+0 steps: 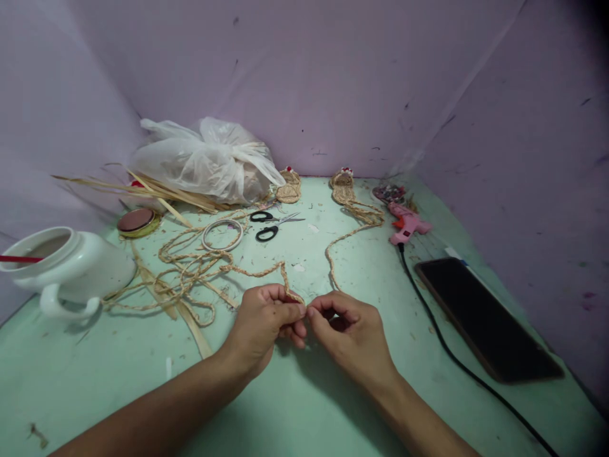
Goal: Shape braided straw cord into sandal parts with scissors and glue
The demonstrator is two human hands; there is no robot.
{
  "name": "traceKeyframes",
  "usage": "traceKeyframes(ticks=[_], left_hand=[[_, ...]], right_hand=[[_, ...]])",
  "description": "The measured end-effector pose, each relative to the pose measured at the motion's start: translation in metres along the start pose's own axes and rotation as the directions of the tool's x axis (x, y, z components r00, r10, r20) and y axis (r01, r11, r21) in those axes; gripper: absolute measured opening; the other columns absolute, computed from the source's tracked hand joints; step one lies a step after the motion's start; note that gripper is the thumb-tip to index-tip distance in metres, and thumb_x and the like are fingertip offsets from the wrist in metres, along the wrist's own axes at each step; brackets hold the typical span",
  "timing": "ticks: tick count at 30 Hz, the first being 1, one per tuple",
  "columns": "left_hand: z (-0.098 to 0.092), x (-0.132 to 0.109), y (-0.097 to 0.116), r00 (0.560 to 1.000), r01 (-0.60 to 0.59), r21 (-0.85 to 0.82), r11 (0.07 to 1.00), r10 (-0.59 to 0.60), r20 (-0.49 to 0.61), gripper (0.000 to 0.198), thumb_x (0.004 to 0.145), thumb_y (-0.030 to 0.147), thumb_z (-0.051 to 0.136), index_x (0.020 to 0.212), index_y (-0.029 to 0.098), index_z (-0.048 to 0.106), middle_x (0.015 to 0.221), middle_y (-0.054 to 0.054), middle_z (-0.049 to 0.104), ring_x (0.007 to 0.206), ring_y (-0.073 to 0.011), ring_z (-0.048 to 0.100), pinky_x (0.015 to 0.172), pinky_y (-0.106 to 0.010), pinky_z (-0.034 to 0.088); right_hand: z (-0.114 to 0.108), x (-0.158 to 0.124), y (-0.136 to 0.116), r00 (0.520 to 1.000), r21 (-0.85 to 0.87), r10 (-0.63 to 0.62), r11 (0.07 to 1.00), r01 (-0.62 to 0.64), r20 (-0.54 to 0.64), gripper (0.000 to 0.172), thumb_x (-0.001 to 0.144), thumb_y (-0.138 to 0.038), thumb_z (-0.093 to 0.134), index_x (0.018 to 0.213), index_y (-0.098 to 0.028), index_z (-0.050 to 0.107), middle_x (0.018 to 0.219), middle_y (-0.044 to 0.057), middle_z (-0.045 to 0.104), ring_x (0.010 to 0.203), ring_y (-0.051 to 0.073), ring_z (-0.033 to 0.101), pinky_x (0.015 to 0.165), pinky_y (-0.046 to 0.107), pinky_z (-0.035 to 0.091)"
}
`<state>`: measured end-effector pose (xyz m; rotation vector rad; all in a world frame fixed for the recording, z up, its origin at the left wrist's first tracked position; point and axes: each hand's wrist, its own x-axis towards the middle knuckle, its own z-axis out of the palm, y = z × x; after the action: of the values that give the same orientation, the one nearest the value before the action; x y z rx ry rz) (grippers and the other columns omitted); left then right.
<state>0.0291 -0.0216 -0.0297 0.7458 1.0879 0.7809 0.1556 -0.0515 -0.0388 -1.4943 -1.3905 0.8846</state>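
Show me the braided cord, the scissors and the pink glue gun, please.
Braided cord (252,273), head view: a loose stretch.
Scissors (281,220), head view: blades near the pivot.
Pink glue gun (412,222), head view: its body.

The head-worn view looks forward and down from above a green tabletop (295,419). It faces a purple wall (323,82) at twelve o'clock, with left hand (263,325) and right hand (354,333) near, toward six.

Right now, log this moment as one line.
left hand: pinching braided cord | right hand: fingers beside left's, hold unclear | scissors: on table, beyond hands | glue gun, phone: on table, right side
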Motion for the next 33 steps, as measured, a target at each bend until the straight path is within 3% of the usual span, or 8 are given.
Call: traceKeyframes(ticks=[6, 17, 21, 27, 33], left_hand=[[-0.0001, 0.0001, 0.0001, 1.000, 0.005, 0.015, 1.000, -0.005, -0.001, 0.012, 0.054, 0.016, 0.064, 0.060, 0.012, 0.055, 0.040, 0.000, 0.056, 0.034, -0.0094, 0.049, 0.037, -0.019, 0.040], [0.0015, 0.0020, -0.0012, 0.999, -0.031, 0.143, 0.989, 0.032, -0.009, 0.012, 0.052, 0.016, 0.061, 0.057, 0.014, 0.050, 0.036, 0.002, 0.055, 0.031, -0.0105, 0.049, 0.035, -0.021, 0.041], [0.0016, 0.0013, -0.0026, 0.998, -0.057, 0.199, 0.978, 0.060, -0.009, 0.010, 0.051, 0.015, 0.057, 0.057, 0.015, 0.049, 0.035, 0.003, 0.054, 0.030, -0.0107, 0.048, 0.033, -0.020, 0.039], [0.0005, 0.0012, -0.0008, 0.999, -0.054, 0.191, 0.980, 0.052, 0.016, 0.010, 0.052, 0.016, 0.057, 0.060, 0.015, 0.050, 0.036, 0.003, 0.055, 0.031, -0.0107, 0.048, 0.034, -0.021, 0.040], [0.0004, 0.0008, -0.0007, 0.998, -0.065, 0.199, 0.978, 0.063, 0.018, 0.010, 0.052, 0.016, 0.057, 0.058, 0.015, 0.049, 0.036, 0.003, 0.055, 0.030, -0.0104, 0.047, 0.033, -0.021, 0.040]], right_hand=[[0.0017, 0.0031, -0.0013, 0.986, 0.073, 0.156, 0.984, -0.160, 0.052, 0.013, 0.067, -0.015, 0.054, 0.057, -0.015, 0.063, 0.051, -0.001, 0.060, 0.045, 0.008, 0.048, 0.043, 0.018, 0.037], [-0.0026, 0.0017, 0.0021, 0.989, 0.004, 0.071, 0.997, -0.072, 0.127, 0.017, 0.071, -0.020, 0.052, 0.060, -0.014, 0.064, 0.053, 0.002, 0.062, 0.046, 0.010, 0.051, 0.045, 0.020, 0.039], [-0.0022, 0.0029, 0.0022, 0.978, 0.003, 0.143, 0.989, -0.146, 0.153, 0.015, 0.068, -0.018, 0.051, 0.057, -0.015, 0.061, 0.049, -0.001, 0.058, 0.045, 0.008, 0.046, 0.042, 0.019, 0.035], [-0.0021, 0.0058, 0.0040, 0.935, 0.141, 0.289, 0.937, -0.320, 0.205, 0.012, 0.066, -0.021, 0.051, 0.056, -0.016, 0.056, 0.043, -0.005, 0.046, 0.037, 0.005, 0.035, 0.036, 0.018, 0.028], [-0.0031, 0.0057, 0.0047, 0.924, 0.214, 0.288, 0.914, -0.344, 0.253, 0.016, 0.067, -0.025, 0.053, 0.056, -0.015, 0.057, 0.042, -0.005, 0.046, 0.035, 0.005, 0.034, 0.035, 0.019, 0.026]])
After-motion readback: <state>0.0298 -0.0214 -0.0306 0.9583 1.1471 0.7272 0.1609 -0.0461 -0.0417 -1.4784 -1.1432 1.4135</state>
